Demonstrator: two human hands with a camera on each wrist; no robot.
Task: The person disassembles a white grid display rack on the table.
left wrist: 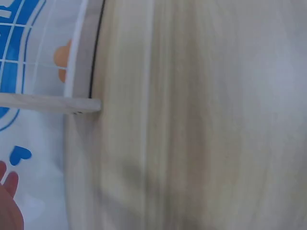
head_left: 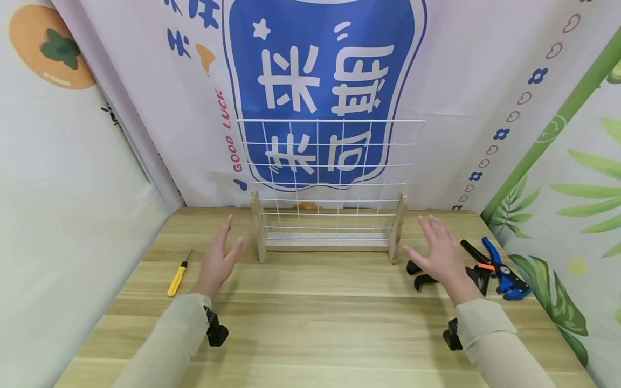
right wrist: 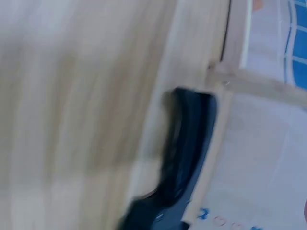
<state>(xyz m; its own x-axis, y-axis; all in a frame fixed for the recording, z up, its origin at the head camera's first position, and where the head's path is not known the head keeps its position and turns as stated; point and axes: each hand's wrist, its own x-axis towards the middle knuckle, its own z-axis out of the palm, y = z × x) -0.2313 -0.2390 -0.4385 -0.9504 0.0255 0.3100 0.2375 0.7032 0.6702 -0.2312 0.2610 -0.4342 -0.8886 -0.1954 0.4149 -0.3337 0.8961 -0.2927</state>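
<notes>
Wire rack stands upright near the far edge of the wooden table, between the two hands of a person. At the far left hangs a white cloth with an orange fruit printed on it. Next comes a screwdriver with yellow handle, lying on the table, its thin tip directed to the rack. Just beside it is the left hand, with fingers extended, thumb apart, and nothing in its grip. It is near the left foot of the rack, but apart from it. In the middle, the white wires rise from a wooden stand, and behind them is a blue sign with white characters. To the right, the right hand is also extended, its fingers spread and holding nothing. It partly covers a black tool, whose handle lies near the right foot of the rack. Further right are blue and black pliers. At the far right, a cloth shows green leaves.
</notes>
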